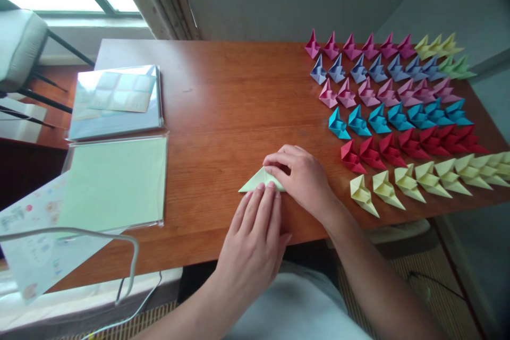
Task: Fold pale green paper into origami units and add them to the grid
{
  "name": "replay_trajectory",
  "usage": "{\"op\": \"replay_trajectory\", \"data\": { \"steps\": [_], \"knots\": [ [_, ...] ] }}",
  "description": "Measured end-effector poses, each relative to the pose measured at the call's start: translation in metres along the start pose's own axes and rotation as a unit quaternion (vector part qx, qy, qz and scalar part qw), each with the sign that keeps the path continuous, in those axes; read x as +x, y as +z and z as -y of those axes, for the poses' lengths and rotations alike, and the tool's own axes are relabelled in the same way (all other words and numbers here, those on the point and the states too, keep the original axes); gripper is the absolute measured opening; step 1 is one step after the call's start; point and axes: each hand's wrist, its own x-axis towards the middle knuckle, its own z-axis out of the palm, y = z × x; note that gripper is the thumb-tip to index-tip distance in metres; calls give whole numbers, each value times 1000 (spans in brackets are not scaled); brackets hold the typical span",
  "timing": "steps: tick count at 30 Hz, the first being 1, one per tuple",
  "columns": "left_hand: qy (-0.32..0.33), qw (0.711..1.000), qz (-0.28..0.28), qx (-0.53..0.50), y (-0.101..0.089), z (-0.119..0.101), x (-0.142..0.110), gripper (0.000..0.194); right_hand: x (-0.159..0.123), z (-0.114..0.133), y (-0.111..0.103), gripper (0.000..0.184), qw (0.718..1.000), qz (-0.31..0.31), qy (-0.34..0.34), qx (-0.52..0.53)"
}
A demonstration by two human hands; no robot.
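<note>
A pale green sheet of origami paper point(255, 179), folded into a low triangle, lies on the wooden table in front of me. My left hand point(253, 234) rests flat, its outstretched fingertips on the paper's lower edge. From the right, my right hand point(299, 172) pinches the paper with thumb and forefinger near its top, covering its right part. Nearest to that hand on the right are rows of folded paper pieces, among them red ones point(372, 154) and pale yellow ones point(382, 190).
Further rows of blue point(378, 119), pink point(368, 93), lavender point(358, 69) and magenta point(351, 48) folded pieces fill the table's right side. On the left lie a pack of green paper point(115, 180), another clear-wrapped pack point(111, 119), a printed sheet point(35, 239) and a grey cable point(99, 232).
</note>
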Motion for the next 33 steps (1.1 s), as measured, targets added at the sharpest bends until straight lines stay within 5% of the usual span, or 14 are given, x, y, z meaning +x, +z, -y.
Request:
{"op": "replay_trajectory", "data": {
  "steps": [33],
  "knots": [
    [-6,999,16,31,4,2,6,81,-1,0,0,11,1000,-7,-11,6]
  ]
}}
